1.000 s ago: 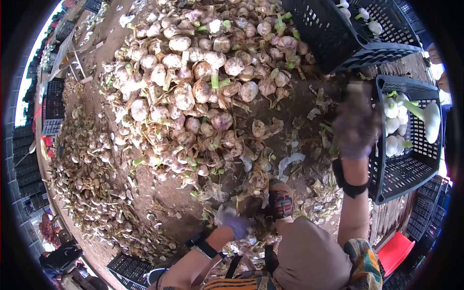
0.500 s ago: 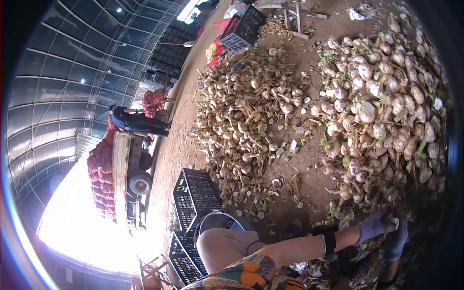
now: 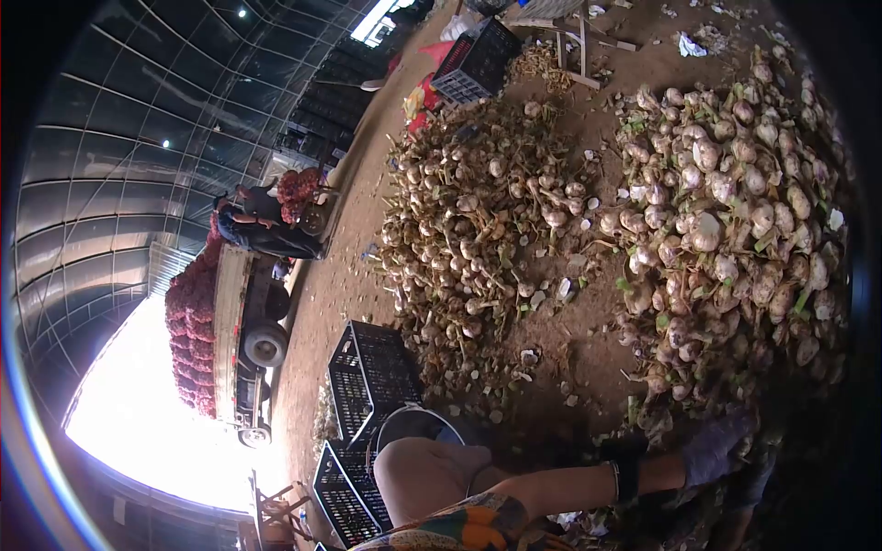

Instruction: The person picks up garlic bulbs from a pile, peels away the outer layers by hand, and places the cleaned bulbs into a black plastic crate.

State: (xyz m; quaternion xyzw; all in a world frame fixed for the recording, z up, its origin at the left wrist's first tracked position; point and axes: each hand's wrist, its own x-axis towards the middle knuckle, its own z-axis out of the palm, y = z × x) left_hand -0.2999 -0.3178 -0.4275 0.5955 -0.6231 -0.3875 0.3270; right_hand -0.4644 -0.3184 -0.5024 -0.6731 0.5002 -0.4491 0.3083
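Observation:
My right hand, in a greyish glove with a dark band on the forearm, reaches to the lower edge of the near garlic pile. Beside it, deep in shadow, my gloved left hand lies close to the same bulbs and stems. The fingers of both hands are dark and smeared, so what they hold cannot be made out. Bulbs in this pile are pale and dirty, many with short stalks. A second heap of garlic with longer stems lies across a strip of littered soil. The view is turned sideways.
Black plastic crates and a bucket stand by my knee. Another crate sits past the far heap, near a wooden frame. A truck loaded with red net sacks has a person beside it.
The view has shifted slightly. My right hand has turned and moved a little, and the pale piece seen at its fingers no longer shows. The person by the truck has moved an arm.

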